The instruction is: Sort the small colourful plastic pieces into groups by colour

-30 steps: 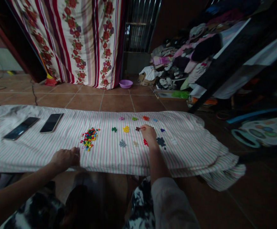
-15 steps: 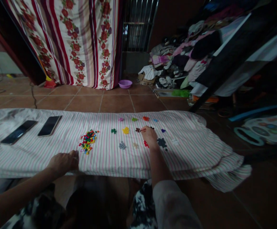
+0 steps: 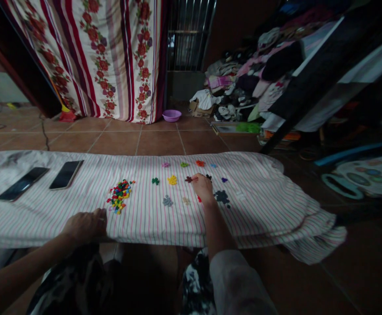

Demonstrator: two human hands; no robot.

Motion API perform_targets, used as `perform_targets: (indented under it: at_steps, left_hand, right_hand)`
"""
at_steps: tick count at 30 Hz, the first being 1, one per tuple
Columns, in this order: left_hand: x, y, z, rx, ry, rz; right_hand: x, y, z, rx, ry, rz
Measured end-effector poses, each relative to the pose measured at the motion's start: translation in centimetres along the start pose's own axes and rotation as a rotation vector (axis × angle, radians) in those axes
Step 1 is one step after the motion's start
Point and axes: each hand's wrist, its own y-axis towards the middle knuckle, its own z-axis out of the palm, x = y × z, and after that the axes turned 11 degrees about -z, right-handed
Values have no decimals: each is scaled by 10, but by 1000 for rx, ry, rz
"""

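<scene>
My right hand (image 3: 203, 189) reaches over the striped cloth with its thumb and finger pinched together, the tips at the right edge of a small pile of brown pieces (image 3: 188, 179). Whatever sits between those fingertips is too small to make out. Partly under this hand lie red pieces (image 3: 199, 199). My left hand (image 3: 85, 224) rests at the cloth's near edge with its fingers curled in, so their inner side is hidden. Just beyond it is a mixed heap of small colourful pieces (image 3: 120, 196). Yellow pieces (image 3: 172, 180) and grey pieces (image 3: 168, 201) lie in separate piles.
More single-colour piles dot the cloth: dark green (image 3: 155, 180), orange (image 3: 199, 163), purple (image 3: 224, 180) and dark grey (image 3: 221, 197). Two phones, one nearer the left edge (image 3: 23, 183), lie at left. A purple basin (image 3: 171, 115) stands on the tiled floor.
My right hand stays at the brown pile, its fingertips slightly closer to it. My left hand keeps its place at the near edge. The whole view has shifted a little.
</scene>
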Motion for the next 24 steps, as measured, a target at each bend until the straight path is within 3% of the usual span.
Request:
perform_targets:
  at_steps: [3,6,16,20,24]
  left_hand:
    - [-8,-6,-19,62,84,13]
    - [-11,-8,-25,91,132,2]
    - [3,-2,3,7,-38,-69]
    - [2,-4,3,-22,-98,-79]
    - [4,-8,3,-74,-163,-72]
  right_hand:
    - [0,-1,-1,-4,7,-3]
    - [3,-2,-3,2,13,-4]
    - [23,-5,-17,-20,-31,33]
    - [49,-5,-16,-68,19,-52]
    - [92,-9,-5,-72,108,-218]
